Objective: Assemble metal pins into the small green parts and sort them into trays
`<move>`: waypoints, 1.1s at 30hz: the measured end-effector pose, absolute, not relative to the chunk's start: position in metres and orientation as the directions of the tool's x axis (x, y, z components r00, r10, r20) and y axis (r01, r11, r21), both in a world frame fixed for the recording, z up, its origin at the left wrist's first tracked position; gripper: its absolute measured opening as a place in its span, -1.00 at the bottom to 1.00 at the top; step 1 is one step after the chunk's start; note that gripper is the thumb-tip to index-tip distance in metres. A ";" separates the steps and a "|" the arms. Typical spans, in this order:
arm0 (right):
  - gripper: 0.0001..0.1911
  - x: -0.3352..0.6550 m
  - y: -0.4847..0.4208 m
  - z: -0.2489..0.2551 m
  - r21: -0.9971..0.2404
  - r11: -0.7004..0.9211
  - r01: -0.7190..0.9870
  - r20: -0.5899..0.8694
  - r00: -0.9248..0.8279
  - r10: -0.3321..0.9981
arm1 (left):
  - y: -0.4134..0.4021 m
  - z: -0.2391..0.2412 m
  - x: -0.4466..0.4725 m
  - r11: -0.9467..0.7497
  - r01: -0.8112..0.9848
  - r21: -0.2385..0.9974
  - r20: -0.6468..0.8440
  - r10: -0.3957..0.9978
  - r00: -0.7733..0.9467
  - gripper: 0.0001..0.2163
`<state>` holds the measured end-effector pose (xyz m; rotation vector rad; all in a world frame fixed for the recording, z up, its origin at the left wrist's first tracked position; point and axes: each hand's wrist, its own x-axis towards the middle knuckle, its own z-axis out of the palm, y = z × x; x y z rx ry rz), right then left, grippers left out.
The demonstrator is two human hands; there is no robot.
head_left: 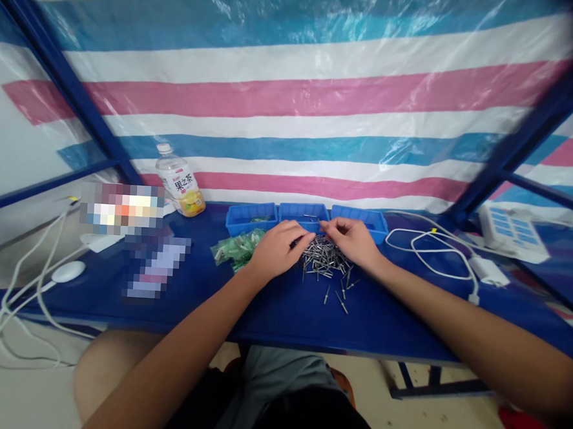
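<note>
A heap of small metal pins (326, 259) lies on the blue table (271, 310), with a few strays nearer me. My left hand (279, 246) rests at the heap's left edge, fingers curled in a pinch toward the pins. My right hand (350, 240) is at the heap's far right edge, fingertips pinched together over the pins. What either pinch holds is too small to make out. A pile of small green parts (236, 247) lies just left of my left hand. Three blue trays (252, 217) stand in a row behind the hands.
A drink bottle (180, 185) stands at the back left. White cables (430, 249) and an adapter (489, 271) lie right, a white power strip (511, 233) beyond. A white puck (68, 270) with cables sits far left. A striped tarp wall closes the back.
</note>
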<state>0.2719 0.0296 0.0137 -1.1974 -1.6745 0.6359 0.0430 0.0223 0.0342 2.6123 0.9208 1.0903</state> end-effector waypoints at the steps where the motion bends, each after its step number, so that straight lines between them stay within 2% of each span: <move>1: -0.51 0.273 0.027 0.013 -0.782 0.425 0.457 0.425 -0.109 0.898 | 0.023 0.035 0.042 -0.792 0.470 0.390 0.596 0.606 0.527 -0.65; 4: -0.68 0.274 0.017 0.012 -0.611 0.582 0.538 0.521 -0.280 0.806 | 0.023 0.037 0.039 -0.778 0.423 0.464 0.636 0.625 0.452 -0.61; 7: -0.83 0.270 0.008 0.013 -0.423 0.761 0.492 0.553 -0.526 0.647 | 0.022 0.037 0.038 -0.771 0.403 0.494 0.651 0.635 0.416 -0.59; 11: -0.80 0.261 0.000 0.014 -0.292 0.874 0.389 0.513 -0.707 0.487 | 0.021 0.037 0.039 -0.776 0.409 0.481 0.645 0.629 0.435 -0.57; 14: -0.79 0.256 -0.002 0.013 -0.262 0.891 0.372 0.487 -0.746 0.455 | 0.021 0.037 0.039 -0.775 0.418 0.475 0.643 0.629 0.437 -0.57; 25: -0.85 0.259 0.000 0.011 -0.225 0.876 0.427 0.471 -0.739 0.482 | 0.021 0.037 0.039 -0.776 0.424 0.467 0.633 0.628 0.452 -0.58; 33: -0.87 0.258 0.002 0.008 -0.259 0.863 0.433 0.483 -0.716 0.504 | 0.021 0.037 0.040 -0.777 0.413 0.475 0.634 0.627 0.452 -0.58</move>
